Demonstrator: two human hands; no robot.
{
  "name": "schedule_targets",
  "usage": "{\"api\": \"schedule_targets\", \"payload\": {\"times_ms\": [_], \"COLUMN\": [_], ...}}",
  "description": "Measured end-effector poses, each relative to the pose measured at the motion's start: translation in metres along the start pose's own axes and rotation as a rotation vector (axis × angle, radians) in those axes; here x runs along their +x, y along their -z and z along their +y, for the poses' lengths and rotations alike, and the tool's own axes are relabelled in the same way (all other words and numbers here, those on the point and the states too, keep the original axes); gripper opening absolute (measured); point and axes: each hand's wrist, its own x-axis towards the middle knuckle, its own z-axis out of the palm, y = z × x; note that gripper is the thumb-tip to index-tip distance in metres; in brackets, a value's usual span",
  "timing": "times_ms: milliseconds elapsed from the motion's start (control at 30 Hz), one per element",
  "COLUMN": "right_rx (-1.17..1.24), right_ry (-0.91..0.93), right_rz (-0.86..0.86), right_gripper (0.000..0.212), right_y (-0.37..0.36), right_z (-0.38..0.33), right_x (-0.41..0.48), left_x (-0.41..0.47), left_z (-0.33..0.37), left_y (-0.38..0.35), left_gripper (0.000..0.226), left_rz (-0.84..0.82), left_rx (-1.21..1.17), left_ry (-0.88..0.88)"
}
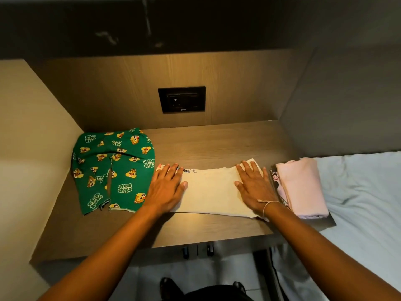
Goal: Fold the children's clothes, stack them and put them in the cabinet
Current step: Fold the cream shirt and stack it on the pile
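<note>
A cream garment (211, 192), folded into a wide strip, lies flat in the middle of the wooden desk (208, 146). My left hand (167, 185) presses palm-down on its left end, fingers spread. My right hand (255, 184) lies flat on its right end in the same way. Green printed children's shorts (112, 170) lie spread out at the left of the desk. A folded pink garment (302, 187) rests on a patterned piece at the desk's right edge.
A black wall socket (181, 99) sits in the wooden back panel. Side walls close the desk on the left and right. A bed with a pale sheet (364, 192) adjoins the desk on the right. Floor tiles and my feet show below the front edge.
</note>
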Motion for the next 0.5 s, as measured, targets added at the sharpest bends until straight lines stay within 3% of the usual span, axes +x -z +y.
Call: {"api": "schedule_targets", "payload": {"times_ms": [67, 200, 300, 500], "right_rx": [0.009, -0.024, -0.077, 0.069], "right_ry": [0.065, 0.141, 0.171, 0.165], "right_rz": [-0.029, -0.22, -0.23, -0.22], "right_gripper": [0.062, 0.068, 0.057, 0.032], "right_y": [0.018, 0.049, 0.052, 0.053], "right_z": [0.014, 0.03, 0.03, 0.03], "right_x": [0.013, 0.038, 0.047, 0.037], "left_x": [0.011, 0.035, 0.044, 0.041], "left_z": [-0.014, -0.036, -0.037, -0.031], "left_y": [0.014, 0.036, 0.042, 0.052], "left_gripper": [0.053, 0.056, 0.048, 0.023], "left_rz": [0.038, -0.13, -0.139, -0.124], "left_rx": [0.091, 0.206, 0.199, 0.19], "left_ry": [-0.043, -0.122, -0.178, -0.153]}}
